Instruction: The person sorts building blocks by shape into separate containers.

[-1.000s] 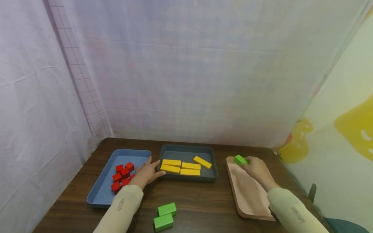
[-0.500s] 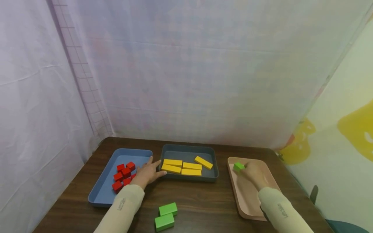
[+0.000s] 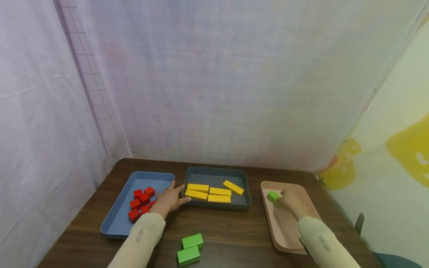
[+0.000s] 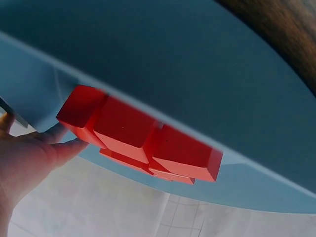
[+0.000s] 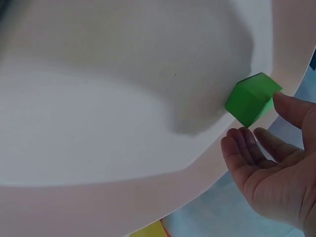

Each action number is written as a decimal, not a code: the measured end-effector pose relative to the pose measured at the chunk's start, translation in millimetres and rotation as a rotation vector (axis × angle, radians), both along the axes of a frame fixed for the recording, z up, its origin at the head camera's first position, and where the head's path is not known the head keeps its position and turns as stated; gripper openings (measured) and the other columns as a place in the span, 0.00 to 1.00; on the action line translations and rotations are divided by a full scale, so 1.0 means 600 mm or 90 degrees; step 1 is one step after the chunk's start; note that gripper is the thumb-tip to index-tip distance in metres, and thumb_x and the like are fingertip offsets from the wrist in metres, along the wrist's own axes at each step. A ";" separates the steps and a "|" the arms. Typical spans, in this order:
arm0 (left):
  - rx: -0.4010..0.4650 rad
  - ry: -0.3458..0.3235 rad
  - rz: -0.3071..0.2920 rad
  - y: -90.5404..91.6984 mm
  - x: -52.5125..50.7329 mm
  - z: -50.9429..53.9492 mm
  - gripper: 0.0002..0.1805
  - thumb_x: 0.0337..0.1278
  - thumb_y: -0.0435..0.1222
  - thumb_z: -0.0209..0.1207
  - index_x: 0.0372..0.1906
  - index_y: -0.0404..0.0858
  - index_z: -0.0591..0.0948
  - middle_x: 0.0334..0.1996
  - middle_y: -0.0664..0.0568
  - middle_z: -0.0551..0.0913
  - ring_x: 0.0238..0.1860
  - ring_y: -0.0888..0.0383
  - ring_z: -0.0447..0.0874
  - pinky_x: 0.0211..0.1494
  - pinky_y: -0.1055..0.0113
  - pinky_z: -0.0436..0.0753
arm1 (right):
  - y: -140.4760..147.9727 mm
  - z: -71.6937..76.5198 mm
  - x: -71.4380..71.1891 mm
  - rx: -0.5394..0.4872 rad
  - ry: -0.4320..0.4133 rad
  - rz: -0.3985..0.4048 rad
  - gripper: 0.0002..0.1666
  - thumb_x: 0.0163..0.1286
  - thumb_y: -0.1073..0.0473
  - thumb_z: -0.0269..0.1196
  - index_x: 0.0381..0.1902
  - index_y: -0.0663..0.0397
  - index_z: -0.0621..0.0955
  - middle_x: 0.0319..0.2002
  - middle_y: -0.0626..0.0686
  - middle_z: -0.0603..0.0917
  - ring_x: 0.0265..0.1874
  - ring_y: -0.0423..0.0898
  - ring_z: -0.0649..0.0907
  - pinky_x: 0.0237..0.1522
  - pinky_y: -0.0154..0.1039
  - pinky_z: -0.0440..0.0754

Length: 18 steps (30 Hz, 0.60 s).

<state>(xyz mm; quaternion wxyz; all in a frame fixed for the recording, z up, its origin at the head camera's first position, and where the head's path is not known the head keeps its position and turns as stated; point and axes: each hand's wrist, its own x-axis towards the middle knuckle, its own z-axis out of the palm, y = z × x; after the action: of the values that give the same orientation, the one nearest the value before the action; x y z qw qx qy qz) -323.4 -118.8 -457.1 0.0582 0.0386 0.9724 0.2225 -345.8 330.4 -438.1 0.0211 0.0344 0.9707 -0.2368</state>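
Observation:
My left hand (image 3: 169, 201) lies with fingers spread, between the blue tray (image 3: 114, 219) and the dark grey tray (image 3: 214, 172), at their near rims. Several red cubes (image 3: 144, 199) are in the blue tray, and several yellow blocks (image 3: 219, 191) in the grey one. At the far left corner of the pink tray (image 3: 285, 232), my right hand (image 3: 293, 203) is beside a green block (image 3: 273, 197). In the right wrist view its thumb overlaps the edge of the green block (image 5: 252, 98); the fingers are loosely bent, not wrapped round it.
Two more green blocks (image 3: 189, 249) lie side by side on the dark wooden table (image 3: 231, 230), near its front. A white curtain (image 3: 214, 93) hangs behind the table. On the right is a pale wall with yellow fruit pictures (image 3: 409, 149).
My right hand has lowered the green block from above the pink tray's far left corner into it. The block now sits turned, and the grip looks loosened. My left hand stays put.

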 end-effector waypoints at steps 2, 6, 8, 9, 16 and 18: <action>0.000 0.000 0.001 0.001 0.000 0.001 0.39 0.66 0.57 0.57 0.76 0.45 0.64 0.77 0.34 0.47 0.71 0.28 0.55 0.69 0.29 0.48 | 0.000 0.001 0.000 0.019 0.012 0.011 0.36 0.62 0.58 0.64 0.59 0.81 0.71 0.58 0.78 0.73 0.56 0.71 0.75 0.58 0.65 0.71; -0.001 0.000 0.000 0.001 -0.001 0.000 0.39 0.66 0.57 0.57 0.76 0.44 0.65 0.77 0.34 0.48 0.71 0.28 0.55 0.69 0.29 0.48 | -0.004 0.005 0.005 0.027 0.032 0.032 0.35 0.64 0.56 0.63 0.58 0.81 0.72 0.57 0.77 0.75 0.54 0.70 0.77 0.56 0.65 0.73; -0.002 0.002 -0.001 0.001 -0.001 0.000 0.39 0.66 0.57 0.57 0.76 0.44 0.65 0.77 0.34 0.48 0.71 0.28 0.55 0.69 0.29 0.48 | -0.009 0.007 0.009 0.023 0.041 0.041 0.35 0.66 0.54 0.62 0.59 0.80 0.72 0.52 0.74 0.79 0.49 0.66 0.81 0.54 0.63 0.76; -0.002 0.002 -0.001 0.001 -0.001 0.001 0.39 0.66 0.57 0.57 0.76 0.44 0.65 0.77 0.34 0.48 0.71 0.28 0.55 0.69 0.29 0.48 | -0.013 0.009 0.010 0.024 0.049 0.046 0.35 0.67 0.54 0.62 0.59 0.80 0.72 0.52 0.73 0.80 0.48 0.65 0.81 0.53 0.63 0.77; 0.003 0.006 -0.002 -0.001 -0.003 0.000 0.39 0.66 0.57 0.57 0.76 0.44 0.65 0.77 0.34 0.48 0.71 0.28 0.56 0.68 0.28 0.48 | -0.053 0.017 0.013 0.015 0.136 0.086 0.31 0.66 0.59 0.60 0.60 0.79 0.73 0.42 0.70 0.84 0.36 0.60 0.84 0.40 0.54 0.83; 0.003 0.006 -0.003 -0.001 -0.003 -0.001 0.40 0.65 0.58 0.58 0.76 0.44 0.65 0.77 0.34 0.48 0.71 0.28 0.56 0.68 0.28 0.49 | -0.067 0.021 0.016 0.024 0.172 0.102 0.29 0.67 0.59 0.61 0.59 0.77 0.74 0.49 0.72 0.82 0.45 0.65 0.83 0.46 0.58 0.82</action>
<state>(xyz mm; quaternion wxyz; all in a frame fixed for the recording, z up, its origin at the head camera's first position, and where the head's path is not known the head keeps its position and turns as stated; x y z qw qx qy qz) -325.4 -119.5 -457.5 0.0539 0.0420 0.9722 0.2241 -336.5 290.5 -425.3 -0.0918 -0.0752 0.9686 -0.2185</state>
